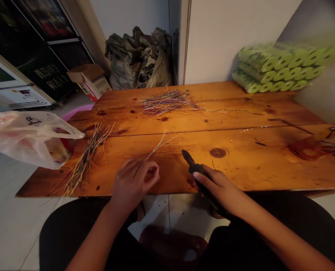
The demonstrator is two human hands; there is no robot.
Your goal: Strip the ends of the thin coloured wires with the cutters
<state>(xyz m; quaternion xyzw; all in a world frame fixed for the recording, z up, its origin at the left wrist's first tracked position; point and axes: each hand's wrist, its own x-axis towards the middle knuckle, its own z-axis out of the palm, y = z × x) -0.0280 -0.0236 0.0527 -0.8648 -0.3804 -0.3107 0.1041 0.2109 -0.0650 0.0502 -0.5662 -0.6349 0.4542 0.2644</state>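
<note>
My right hand (215,184) is wrapped round a pair of dark pliers (191,162), whose jaws look closed and point up and to the left above the table's front edge. My left hand (136,180) is closed in a pinch, with a few thin pale wires (157,146) coming out from behind its fingers; the grip itself is partly hidden. To its left, a loose bundle of coloured wires (85,158) lies across the table edge. Farther back rests a thicker pile of wires (167,102), and a twisted strand (229,110) runs right from it.
The wooden table (184,141) spans the view. A white plastic bag (29,135) sits at its left end, and stacked green-wrapped rolls (280,67) stand back right. An orange translucent item (311,146) lies right. Beyond are a cardboard box (91,81) and dark bags (139,60).
</note>
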